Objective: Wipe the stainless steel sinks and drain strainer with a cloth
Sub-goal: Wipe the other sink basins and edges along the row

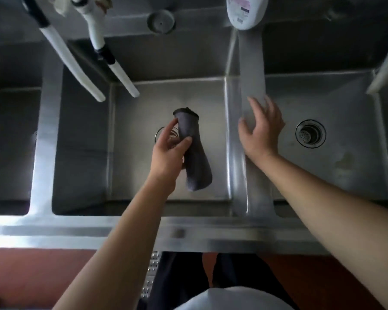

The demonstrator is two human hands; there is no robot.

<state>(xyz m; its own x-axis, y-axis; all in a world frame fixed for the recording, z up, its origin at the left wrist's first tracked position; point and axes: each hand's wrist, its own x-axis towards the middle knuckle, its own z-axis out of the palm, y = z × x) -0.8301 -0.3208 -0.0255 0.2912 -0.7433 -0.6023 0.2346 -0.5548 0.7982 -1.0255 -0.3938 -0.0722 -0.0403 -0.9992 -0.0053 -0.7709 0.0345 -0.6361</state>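
My left hand (169, 151) pinches a dark grey cloth (194, 157) between thumb and fingers, and the cloth hangs down over the middle sink (143, 104). Behind the hand and cloth a metal drain strainer (173, 135) shows partly; whether the hand also holds it I cannot tell. My right hand (259, 128) hovers with fingers spread over the divider (253, 86) between the middle sink and the right sink (345, 166), holding nothing. The right sink has its drain strainer (310, 134) seated in the floor.
Two white faucet spouts (121, 74) reach over the middle sink's back left. A round grey stopper (161, 21) lies on the back ledge. A white bottle (244, 10) stands at the back on the divider. A third sink (11, 142) lies left. The front rim (188, 233) runs across.
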